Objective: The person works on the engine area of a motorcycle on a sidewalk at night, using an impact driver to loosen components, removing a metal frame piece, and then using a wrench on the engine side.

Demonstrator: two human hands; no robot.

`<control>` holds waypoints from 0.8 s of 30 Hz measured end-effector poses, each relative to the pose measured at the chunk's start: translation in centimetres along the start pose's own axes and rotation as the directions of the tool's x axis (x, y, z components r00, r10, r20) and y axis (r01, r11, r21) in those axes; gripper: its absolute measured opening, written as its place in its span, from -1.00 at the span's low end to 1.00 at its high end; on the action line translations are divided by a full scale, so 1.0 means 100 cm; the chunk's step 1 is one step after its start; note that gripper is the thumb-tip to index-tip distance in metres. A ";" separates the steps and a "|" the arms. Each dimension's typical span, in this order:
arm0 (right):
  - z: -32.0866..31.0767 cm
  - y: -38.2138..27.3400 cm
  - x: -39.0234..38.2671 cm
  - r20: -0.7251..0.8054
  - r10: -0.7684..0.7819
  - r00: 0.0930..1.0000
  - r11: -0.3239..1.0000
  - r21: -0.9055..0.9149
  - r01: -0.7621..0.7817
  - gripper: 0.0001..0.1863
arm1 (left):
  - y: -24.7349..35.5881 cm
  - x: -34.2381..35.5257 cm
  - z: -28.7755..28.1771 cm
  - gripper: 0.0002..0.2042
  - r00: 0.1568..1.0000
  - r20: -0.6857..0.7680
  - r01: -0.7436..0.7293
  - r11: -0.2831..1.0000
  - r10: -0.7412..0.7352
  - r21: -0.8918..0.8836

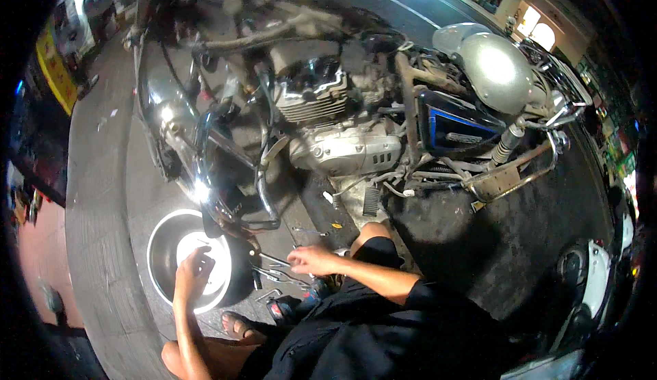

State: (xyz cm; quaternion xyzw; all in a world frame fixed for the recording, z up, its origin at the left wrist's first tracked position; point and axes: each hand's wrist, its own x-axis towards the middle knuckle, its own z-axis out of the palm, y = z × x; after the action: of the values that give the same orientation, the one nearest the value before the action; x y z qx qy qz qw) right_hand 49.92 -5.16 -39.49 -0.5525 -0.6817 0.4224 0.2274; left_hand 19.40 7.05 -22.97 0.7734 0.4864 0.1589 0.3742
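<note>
A steel basin (156, 260) stands on the pavement at the lower left, with a brightly lit white patch inside it. Over this patch is my left hand (194, 270), its fingers curled; what they hold is too glaring to make out. To the right of the basin, my right hand (313, 260) hangs just above loose hand tools, fingertips drawn together around something too small to name. Beneath it are several wrenches (277, 261) and a bent hex key (269, 294). Ahead rises a motorcycle with its engine (311, 99) opened at the top.
A chrome front fender (164, 99) and a crash bar (263, 195) reach close to the basin. At the far right sit a silver teardrop tank (496, 69) and a blue-edged side panel (462, 130). Another, white motorbike (597, 270) is parked at the right edge.
</note>
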 end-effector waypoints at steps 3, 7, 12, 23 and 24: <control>-0.064 -0.021 -0.018 -0.212 0.101 0.972 0.955 0.295 -0.034 -0.60 | -0.032 0.012 0.000 -0.74 0.996 -0.082 -0.011 0.998 0.016 0.061; -0.168 -0.068 -0.058 -0.602 0.055 0.797 0.993 0.116 0.019 -0.71 | -0.053 0.022 -0.007 -0.72 0.970 -0.235 -0.065 0.998 0.058 -0.022; -0.267 -0.086 -0.135 -0.890 0.124 0.439 0.906 0.282 0.315 -0.83 | -0.032 0.021 -0.022 -0.69 0.937 -0.346 -0.135 0.877 -0.038 -0.461; -0.348 -0.138 -0.112 -0.828 -0.496 0.262 0.836 -0.537 -0.112 -0.79 | 0.149 0.046 -0.044 -0.70 0.806 -0.498 -0.538 0.745 0.319 -0.394; -0.356 -0.137 -0.107 -0.792 -0.548 0.270 0.790 -0.596 -0.143 -0.75 | 0.160 0.055 -0.037 -0.71 0.796 -0.484 -0.551 0.765 0.363 -0.333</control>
State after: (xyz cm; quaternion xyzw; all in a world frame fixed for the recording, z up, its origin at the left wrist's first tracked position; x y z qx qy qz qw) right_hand 72.90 -4.13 -7.27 -0.6315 -0.5706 -0.2435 0.4651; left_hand 29.96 9.48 -9.40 0.7112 0.2912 0.5081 0.3889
